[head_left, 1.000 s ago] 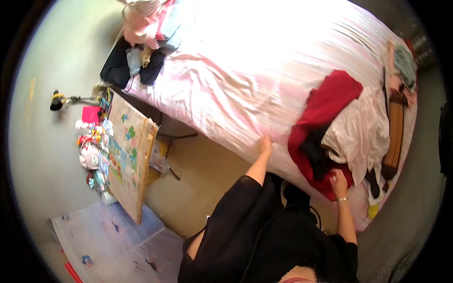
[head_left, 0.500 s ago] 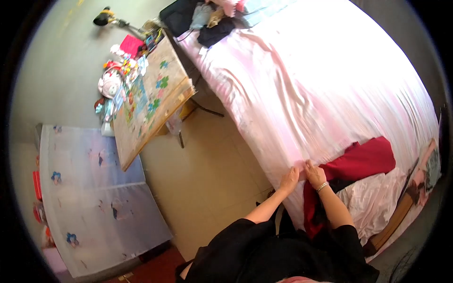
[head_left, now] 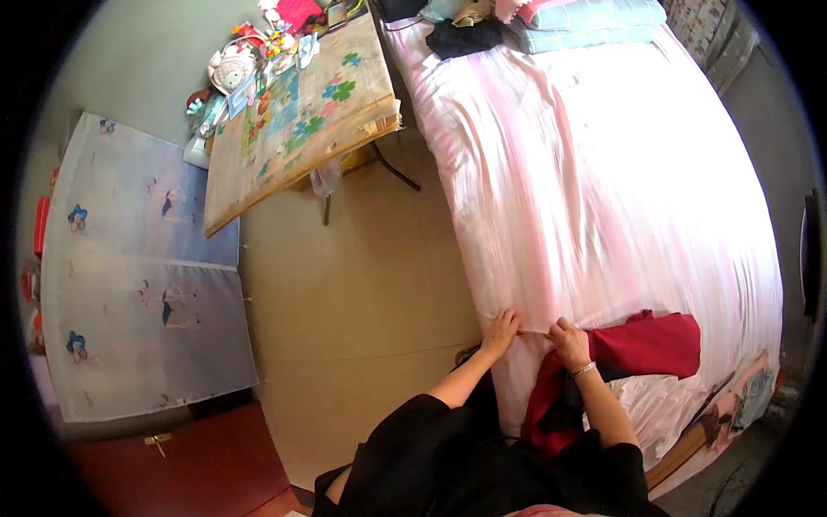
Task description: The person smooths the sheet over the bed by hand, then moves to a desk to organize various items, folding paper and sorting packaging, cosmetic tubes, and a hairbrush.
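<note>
The bedsheet point(head_left: 637, 181) was cloth — glossy, satin-like; the red garment point(head_left: 650, 345) was matt cloth; the table point(head_left: 297, 116) looked wooden — rough-edged; the bracelet point(head_left: 584, 370), shiny metal.

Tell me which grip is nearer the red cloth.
The right. The right grip is at the near-left edge of the red cloth; the left grip is farther left, across a strip of pink sheet.

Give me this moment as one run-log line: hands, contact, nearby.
left hand: pinching pink sheet | right hand: pinching same sheet, bracelet on wrist | nearby: red cloth beside right hand
</note>
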Demonstrator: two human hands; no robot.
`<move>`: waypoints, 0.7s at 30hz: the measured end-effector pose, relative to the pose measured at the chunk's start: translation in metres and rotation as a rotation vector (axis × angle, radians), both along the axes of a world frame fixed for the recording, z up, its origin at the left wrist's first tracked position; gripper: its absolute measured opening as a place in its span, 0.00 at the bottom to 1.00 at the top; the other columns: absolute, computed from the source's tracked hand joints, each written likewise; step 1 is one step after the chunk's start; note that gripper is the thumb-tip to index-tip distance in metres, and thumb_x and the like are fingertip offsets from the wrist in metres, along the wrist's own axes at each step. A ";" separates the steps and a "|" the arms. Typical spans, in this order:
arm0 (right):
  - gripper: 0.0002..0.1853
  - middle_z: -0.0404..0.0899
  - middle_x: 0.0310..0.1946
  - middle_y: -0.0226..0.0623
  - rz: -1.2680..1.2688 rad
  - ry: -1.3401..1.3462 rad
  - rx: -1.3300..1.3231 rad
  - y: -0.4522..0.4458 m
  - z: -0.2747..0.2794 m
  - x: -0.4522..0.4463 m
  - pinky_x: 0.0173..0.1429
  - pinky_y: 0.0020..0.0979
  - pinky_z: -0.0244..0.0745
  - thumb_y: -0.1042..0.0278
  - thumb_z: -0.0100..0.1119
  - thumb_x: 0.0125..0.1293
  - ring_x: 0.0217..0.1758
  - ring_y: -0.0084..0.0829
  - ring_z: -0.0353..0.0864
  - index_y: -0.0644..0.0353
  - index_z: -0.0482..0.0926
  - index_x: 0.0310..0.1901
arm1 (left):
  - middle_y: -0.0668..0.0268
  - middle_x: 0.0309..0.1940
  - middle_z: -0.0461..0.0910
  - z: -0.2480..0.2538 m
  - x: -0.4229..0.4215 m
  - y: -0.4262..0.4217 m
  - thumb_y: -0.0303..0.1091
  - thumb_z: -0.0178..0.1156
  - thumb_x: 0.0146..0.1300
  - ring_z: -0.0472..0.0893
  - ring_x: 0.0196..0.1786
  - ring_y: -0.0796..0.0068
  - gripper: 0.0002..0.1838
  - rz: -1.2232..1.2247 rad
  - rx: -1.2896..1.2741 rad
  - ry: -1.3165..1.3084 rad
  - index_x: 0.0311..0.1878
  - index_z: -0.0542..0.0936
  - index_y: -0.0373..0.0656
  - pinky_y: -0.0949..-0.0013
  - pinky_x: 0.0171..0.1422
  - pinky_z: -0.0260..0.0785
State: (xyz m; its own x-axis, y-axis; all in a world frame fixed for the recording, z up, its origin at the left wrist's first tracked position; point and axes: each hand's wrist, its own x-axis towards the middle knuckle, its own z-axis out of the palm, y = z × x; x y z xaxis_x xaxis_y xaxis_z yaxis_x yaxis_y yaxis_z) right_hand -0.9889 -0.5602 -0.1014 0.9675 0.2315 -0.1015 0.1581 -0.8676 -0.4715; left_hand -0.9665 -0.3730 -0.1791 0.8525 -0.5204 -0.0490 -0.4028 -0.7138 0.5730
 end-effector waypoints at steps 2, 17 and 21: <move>0.07 0.68 0.24 0.35 -0.006 0.007 0.013 -0.002 0.002 0.001 0.24 0.36 0.67 0.64 0.54 0.52 0.24 0.39 0.73 0.56 0.69 0.24 | 0.55 0.38 0.65 0.003 -0.001 0.006 0.28 0.52 0.51 0.66 0.45 0.58 0.12 -0.032 -0.005 0.051 0.39 0.67 0.36 0.62 0.47 0.63; 0.04 0.70 0.25 0.38 0.096 0.167 -0.073 -0.008 -0.039 0.002 0.27 0.40 0.66 0.71 0.46 0.50 0.25 0.43 0.72 0.55 0.72 0.24 | 0.55 0.29 0.69 0.039 -0.049 -0.008 0.25 0.52 0.46 0.71 0.37 0.58 0.09 -0.093 0.206 0.012 0.33 0.68 0.36 0.63 0.39 0.68; 0.04 0.71 0.27 0.38 0.055 0.162 -0.148 -0.005 -0.045 -0.004 0.29 0.40 0.69 0.71 0.47 0.51 0.27 0.44 0.73 0.55 0.72 0.26 | 0.53 0.31 0.69 0.037 -0.054 -0.013 0.23 0.51 0.45 0.70 0.38 0.56 0.09 -0.022 0.196 0.082 0.33 0.68 0.35 0.63 0.41 0.67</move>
